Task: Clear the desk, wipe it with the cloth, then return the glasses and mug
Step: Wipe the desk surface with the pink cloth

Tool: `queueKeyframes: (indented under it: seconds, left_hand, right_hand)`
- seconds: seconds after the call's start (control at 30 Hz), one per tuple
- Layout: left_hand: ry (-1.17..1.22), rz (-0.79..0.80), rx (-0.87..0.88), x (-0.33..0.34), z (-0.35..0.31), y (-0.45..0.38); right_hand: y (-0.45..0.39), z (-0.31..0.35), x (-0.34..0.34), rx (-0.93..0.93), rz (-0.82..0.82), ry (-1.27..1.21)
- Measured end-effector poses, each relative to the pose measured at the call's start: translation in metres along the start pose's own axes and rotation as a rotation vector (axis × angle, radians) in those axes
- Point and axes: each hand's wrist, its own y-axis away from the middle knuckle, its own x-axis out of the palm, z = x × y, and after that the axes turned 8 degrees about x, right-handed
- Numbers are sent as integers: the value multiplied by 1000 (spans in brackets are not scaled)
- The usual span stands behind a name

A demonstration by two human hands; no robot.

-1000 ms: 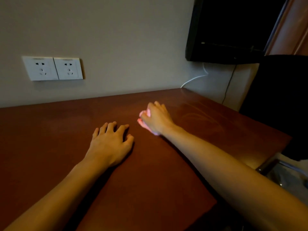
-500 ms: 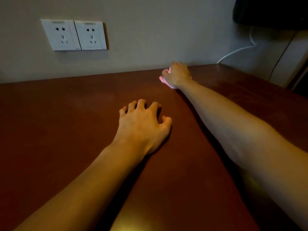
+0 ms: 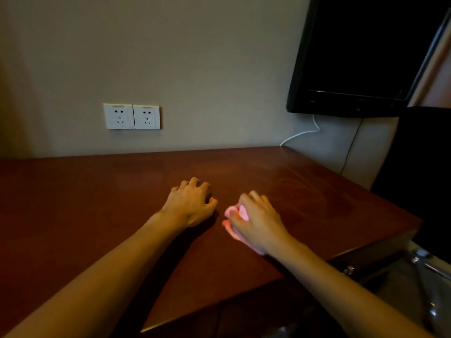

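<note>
My right hand (image 3: 258,223) presses a bunched pink cloth (image 3: 231,214) flat on the dark red-brown desk (image 3: 97,203), a little right of the middle. Most of the cloth is hidden under the palm; only its left edge shows. My left hand (image 3: 191,203) rests palm down on the desk just left of the cloth, fingers curled a little and holding nothing. No glasses or mug are in view.
Two white wall sockets (image 3: 131,116) sit above the desk's back edge. A black screen (image 3: 361,52) hangs on the wall at the upper right, with a white cable (image 3: 302,134) and a dark cable (image 3: 351,145) below it. A metal chair frame (image 3: 424,264) shows past the desk's right front corner.
My right hand has pulled the cloth back from the desk's far edge by the wall toward me, to beside my left hand. The view has tilted up and to the right.
</note>
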Motion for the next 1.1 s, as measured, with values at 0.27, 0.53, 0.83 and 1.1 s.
queueKeyframes:
  seconds: [0.27,0.53,0.83,1.1]
  left_hand:
    - [3,47,67,19,-32,91]
    - [26,53,77,27,-28,96]
    - [-2,70,67,24,-29,96]
    - [24,71,84,26,-27,95]
  right_hand:
    - [9,-10,-18,79,15,47]
    - [31,-12,-15,172,32,10]
    - [-11,-9,-13,302,-46,85]
    - [12,-26,-26,198,-29,63]
